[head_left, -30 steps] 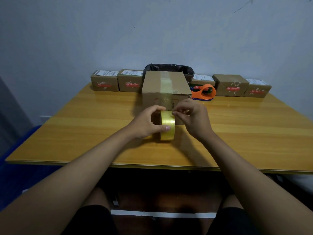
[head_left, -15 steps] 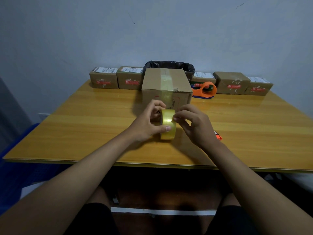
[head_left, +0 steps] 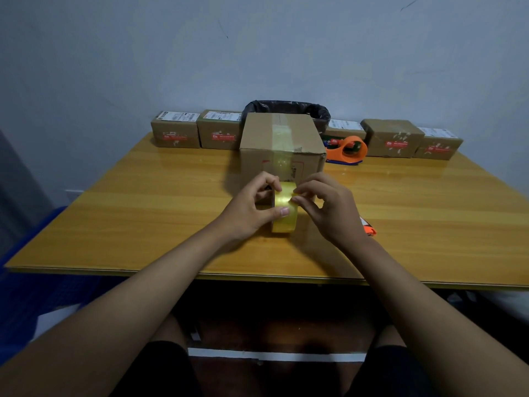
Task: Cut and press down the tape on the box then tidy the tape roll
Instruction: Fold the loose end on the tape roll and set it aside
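Note:
A yellowish roll of clear tape [head_left: 284, 217] stands on edge on the wooden table [head_left: 143, 219], just in front of a brown cardboard box [head_left: 279, 144] with a strip of clear tape running over its top and down its front. My left hand [head_left: 249, 209] grips the roll, thumb across its outer face and fingers over the top. My right hand [head_left: 329, 207] touches the roll's upper right with its fingertips, pinching at the tape's surface. Whether a loose tape end is between those fingers cannot be told.
An orange tape dispenser [head_left: 347, 151] lies right of the box. Small labelled parcels [head_left: 197, 133] line the back edge, around a black-lined bin [head_left: 289, 107]. A small orange tool [head_left: 369, 227] peeks out beside my right wrist.
Both hands stay on the roll. My right fingertips have shifted down from the roll's top onto its upper face, and my left fingers have curled further over the top.

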